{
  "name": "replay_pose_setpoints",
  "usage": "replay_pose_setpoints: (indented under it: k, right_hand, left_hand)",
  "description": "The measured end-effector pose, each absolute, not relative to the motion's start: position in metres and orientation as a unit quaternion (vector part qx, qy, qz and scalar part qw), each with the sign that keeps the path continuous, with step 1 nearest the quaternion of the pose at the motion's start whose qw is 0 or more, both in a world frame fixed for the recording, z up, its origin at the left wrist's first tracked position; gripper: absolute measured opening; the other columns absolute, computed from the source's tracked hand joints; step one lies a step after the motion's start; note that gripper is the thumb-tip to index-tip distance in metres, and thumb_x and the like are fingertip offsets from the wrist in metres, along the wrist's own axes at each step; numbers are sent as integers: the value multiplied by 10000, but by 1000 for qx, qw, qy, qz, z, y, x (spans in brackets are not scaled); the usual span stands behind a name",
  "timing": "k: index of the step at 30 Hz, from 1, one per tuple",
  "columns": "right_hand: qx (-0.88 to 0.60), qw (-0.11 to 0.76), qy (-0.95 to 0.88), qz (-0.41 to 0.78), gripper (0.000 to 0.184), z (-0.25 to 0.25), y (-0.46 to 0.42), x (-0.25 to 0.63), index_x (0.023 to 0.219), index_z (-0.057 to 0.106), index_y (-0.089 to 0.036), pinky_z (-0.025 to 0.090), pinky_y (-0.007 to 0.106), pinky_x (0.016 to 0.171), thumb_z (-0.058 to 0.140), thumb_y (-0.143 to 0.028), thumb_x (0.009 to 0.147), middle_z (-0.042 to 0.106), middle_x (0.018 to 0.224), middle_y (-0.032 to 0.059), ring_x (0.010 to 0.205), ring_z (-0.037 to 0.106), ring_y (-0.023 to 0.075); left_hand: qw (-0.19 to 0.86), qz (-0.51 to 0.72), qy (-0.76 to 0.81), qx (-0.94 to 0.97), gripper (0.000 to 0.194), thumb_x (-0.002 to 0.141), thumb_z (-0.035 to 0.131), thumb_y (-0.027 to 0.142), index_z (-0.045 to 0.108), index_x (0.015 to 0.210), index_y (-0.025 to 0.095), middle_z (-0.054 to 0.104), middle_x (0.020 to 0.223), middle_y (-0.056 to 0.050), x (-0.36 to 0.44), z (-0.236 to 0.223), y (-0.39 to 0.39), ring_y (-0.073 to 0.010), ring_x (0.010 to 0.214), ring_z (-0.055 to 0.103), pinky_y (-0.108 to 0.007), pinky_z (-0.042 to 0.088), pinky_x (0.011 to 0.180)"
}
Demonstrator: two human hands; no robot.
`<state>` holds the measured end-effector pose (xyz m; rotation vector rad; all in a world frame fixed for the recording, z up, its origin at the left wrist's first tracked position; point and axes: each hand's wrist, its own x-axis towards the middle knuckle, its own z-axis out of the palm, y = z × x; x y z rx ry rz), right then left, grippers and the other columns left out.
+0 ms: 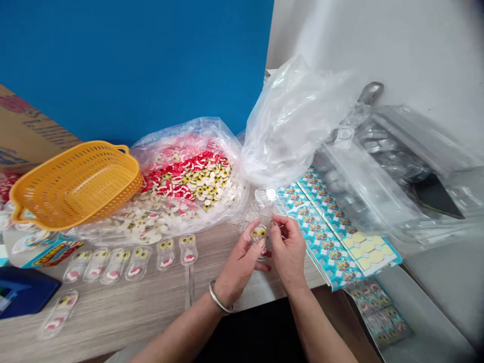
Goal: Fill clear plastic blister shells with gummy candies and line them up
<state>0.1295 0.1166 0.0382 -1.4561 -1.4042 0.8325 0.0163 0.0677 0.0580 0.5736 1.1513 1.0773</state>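
Observation:
Both my hands meet over the table's front edge, fingers pinched on one clear plastic blister pack (263,212). My left hand (240,264), with a metal bangle on the wrist, grips its lower part, where yellow eye-shaped candies (259,233) sit. My right hand (288,249) pinches the pack's right side. The pack's clear hanger tab sticks up above my fingers.
A clear bag of red, white and yellow candies (185,176) lies behind, next to an orange basket (75,184). Several filled blister packs (130,262) lie in a row at left. Printed backing cards (325,237) and stacked empty clear blisters (363,186) are at right.

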Motion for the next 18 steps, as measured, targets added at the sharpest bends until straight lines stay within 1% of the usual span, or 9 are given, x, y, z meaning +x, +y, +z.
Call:
replay_pose_setpoints:
  k: [2, 4, 8, 10, 12, 14, 15, 16, 18]
  right_hand:
    - [-581, 448, -601, 316, 174, 38, 114, 120, 1003, 659, -204, 499, 359, 785, 525, -273, 916, 656, 953, 55, 864, 613, 210]
    - [-558, 431, -637, 312, 169, 36, 112, 112, 995, 660, -202, 497, 350, 779, 519, -260, 923, 647, 944, 51, 853, 612, 203]
    - [-508, 398, -685, 338, 188, 31, 107, 99, 1006, 663, -208, 498, 336, 768, 487, -243, 947, 650, 940, 51, 860, 617, 199]
    - [-486, 374, -709, 349, 199, 31, 106, 94, 1015, 670, -208, 497, 333, 764, 484, -233, 948, 649, 957, 58, 872, 617, 199]
    - [-464, 357, -735, 342, 182, 34, 105, 90, 997, 684, -209, 492, 344, 801, 517, -232, 928, 646, 1049, 81, 973, 611, 218]
    - [-445, 341, -749, 354, 129, 37, 106, 87, 952, 683, -211, 482, 354, 832, 575, -242, 889, 638, 1173, 96, 1058, 596, 237]
    - [-435, 328, -747, 382, 105, 39, 108, 86, 934, 675, -212, 483, 349, 815, 600, -252, 872, 642, 1202, 92, 1037, 606, 233]
    - [-428, 311, -738, 419, 92, 41, 109, 86, 919, 665, -212, 485, 337, 774, 617, -266, 861, 659, 1186, 84, 967, 622, 217]
    - [-423, 290, -703, 493, 99, 43, 113, 85, 886, 653, -211, 474, 304, 670, 640, -303, 853, 699, 1024, 53, 778, 617, 174]
  left_hand:
    - [667, 481, 509, 252, 679, 903, 604, 389, 333, 1523, 329, 625, 1166, -73, 12, 56, 63, -190, 923, 640, -299, 588, 663]
    - [666, 486, 510, 247, 686, 901, 588, 346, 317, 1531, 333, 632, 1178, -76, 6, 55, 59, -191, 922, 642, -299, 590, 662]
    - [658, 484, 523, 244, 603, 878, 552, 270, 429, 1468, 271, 647, 1121, -86, -12, 51, 49, -191, 899, 636, -314, 599, 667]
    - [652, 489, 527, 241, 585, 854, 545, 233, 471, 1434, 257, 644, 1124, -89, -22, 47, 44, -193, 906, 629, -314, 602, 660]
    - [641, 496, 535, 238, 577, 828, 544, 204, 504, 1402, 257, 636, 1142, -86, -32, 43, 38, -192, 910, 617, -318, 606, 653]
    - [639, 494, 537, 242, 553, 810, 551, 187, 543, 1360, 244, 635, 1116, -80, -41, 39, 32, -187, 895, 609, -334, 613, 660]
    - [642, 490, 536, 247, 537, 806, 556, 185, 559, 1341, 235, 636, 1082, -75, -46, 37, 29, -186, 884, 609, -346, 616, 667]
    - [644, 486, 533, 254, 524, 805, 561, 186, 570, 1327, 228, 637, 1043, -69, -50, 36, 26, -186, 875, 612, -355, 618, 673]
    - [650, 482, 524, 266, 534, 812, 572, 196, 563, 1345, 234, 638, 1003, -61, -56, 34, 20, -192, 870, 631, -364, 617, 685]
